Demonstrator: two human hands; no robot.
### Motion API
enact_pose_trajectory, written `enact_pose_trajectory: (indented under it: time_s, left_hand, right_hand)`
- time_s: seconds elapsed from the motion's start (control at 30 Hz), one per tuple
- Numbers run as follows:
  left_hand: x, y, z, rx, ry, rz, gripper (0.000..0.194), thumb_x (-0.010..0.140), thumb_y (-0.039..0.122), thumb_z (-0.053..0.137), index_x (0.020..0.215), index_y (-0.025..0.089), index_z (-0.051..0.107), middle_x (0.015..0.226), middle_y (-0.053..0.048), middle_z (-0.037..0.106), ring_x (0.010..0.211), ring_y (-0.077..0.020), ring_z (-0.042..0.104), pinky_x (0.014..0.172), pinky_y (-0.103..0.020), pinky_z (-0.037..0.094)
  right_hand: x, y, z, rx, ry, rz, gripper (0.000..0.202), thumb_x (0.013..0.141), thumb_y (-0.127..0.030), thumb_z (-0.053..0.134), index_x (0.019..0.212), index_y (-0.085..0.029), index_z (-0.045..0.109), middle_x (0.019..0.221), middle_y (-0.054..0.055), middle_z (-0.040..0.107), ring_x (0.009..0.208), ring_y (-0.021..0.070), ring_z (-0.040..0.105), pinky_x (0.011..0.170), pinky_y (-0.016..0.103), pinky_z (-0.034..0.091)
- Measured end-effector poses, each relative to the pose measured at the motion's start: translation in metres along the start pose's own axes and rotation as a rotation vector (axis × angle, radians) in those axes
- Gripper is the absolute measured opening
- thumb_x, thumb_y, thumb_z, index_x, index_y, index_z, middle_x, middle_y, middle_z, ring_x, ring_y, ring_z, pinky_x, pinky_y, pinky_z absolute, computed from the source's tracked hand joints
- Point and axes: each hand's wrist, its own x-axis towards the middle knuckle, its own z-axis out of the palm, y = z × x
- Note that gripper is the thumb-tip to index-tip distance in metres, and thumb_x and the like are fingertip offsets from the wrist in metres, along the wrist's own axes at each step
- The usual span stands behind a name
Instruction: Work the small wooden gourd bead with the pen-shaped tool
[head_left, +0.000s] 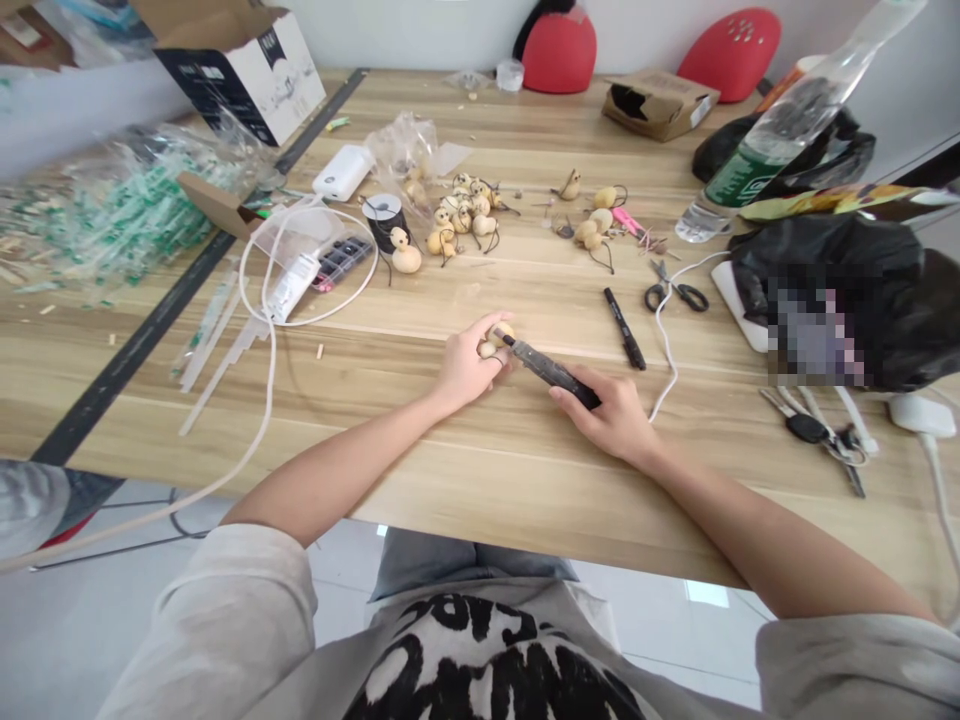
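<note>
My left hand (463,366) is closed around a small pale-yellow gourd (488,349) a little above the table, its fingers hiding part of it. A thin dark cord seems to run by the gourd. In my right hand (616,412) is a black, stick-shaped hand tool (553,371); its narrow tip points at the gourd and appears to touch it, though I cannot tell exactly what kind of tool it is. Further back stands a cluster of small gourds (461,210) with dark cords. A single two-lobed gourd (406,256) sits beside a spool of black cord (383,215).
Right of my hands lie a black marker (624,328), scissors (675,292), keys (814,430) and a black plastic bag (840,250). A water bottle (727,195) stands behind them. On the left are a looping white cable (271,400), a power bank (343,172) and green-white wrapped sticks (142,200).
</note>
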Motion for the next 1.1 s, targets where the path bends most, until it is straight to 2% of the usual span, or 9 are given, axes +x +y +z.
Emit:
enact_pose_trajectory:
  time_s: [0.3,0.5,0.67,0.9,1.1]
  left_hand:
    - [0.0015,-0.0039,0.0037,-0.081,0.005,0.008,0.049,0.078,0.028,0.063,0.126,0.019,0.056,0.087,-0.005,0.070,0.054,-0.0082,0.063,0.036,-0.011,0.039]
    - [0.0016,-0.0049,0.0029,-0.041,-0.005,-0.003,0.048,0.079,0.022,0.061,0.126,0.020,0.055,0.074,0.000,0.067,0.038,-0.0041,0.051,0.033,-0.013,0.037]
    - [0.0011,-0.0037,0.0027,-0.037,0.001,0.001,0.047,0.079,0.021,0.060,0.125,0.020,0.055,0.080,-0.002,0.067,0.045,-0.0050,0.055,0.035,-0.012,0.037]
    - [-0.0002,0.0009,-0.0001,0.032,0.009,-0.003,0.050,0.074,0.010,0.054,0.123,0.021,0.057,0.070,0.003,0.062,0.036,-0.0030,0.048,0.037,-0.014,0.041]
    - [0.0011,-0.0037,0.0024,-0.004,0.002,-0.007,0.048,0.078,0.020,0.059,0.126,0.021,0.055,0.071,0.001,0.065,0.041,-0.0054,0.052,0.035,-0.013,0.038]
  right_hand:
    - [0.0016,0.0012,0.0001,0.017,0.051,0.034,0.032,0.087,-0.037,0.054,0.104,-0.014,0.067,0.068,0.002,0.066,0.058,0.0153,0.058,0.059,0.026,0.045]
    - [0.0010,0.0011,-0.0008,0.030,0.026,0.009,0.032,0.087,-0.036,0.053,0.106,-0.013,0.067,0.068,0.002,0.065,0.058,0.0142,0.057,0.058,0.025,0.044]
    - [0.0007,0.0011,-0.0015,0.025,0.018,0.001,0.031,0.088,-0.036,0.053,0.106,-0.014,0.067,0.067,0.001,0.065,0.057,0.0138,0.056,0.056,0.024,0.043]
    - [0.0002,0.0001,-0.0022,0.003,-0.034,-0.028,0.035,0.088,-0.037,0.053,0.111,-0.015,0.066,0.077,0.004,0.069,0.063,0.0166,0.061,0.062,0.026,0.046]
    - [0.0004,0.0010,-0.0015,0.016,-0.004,0.017,0.035,0.088,-0.041,0.052,0.107,-0.015,0.067,0.071,0.003,0.067,0.059,0.0162,0.059,0.059,0.026,0.046]
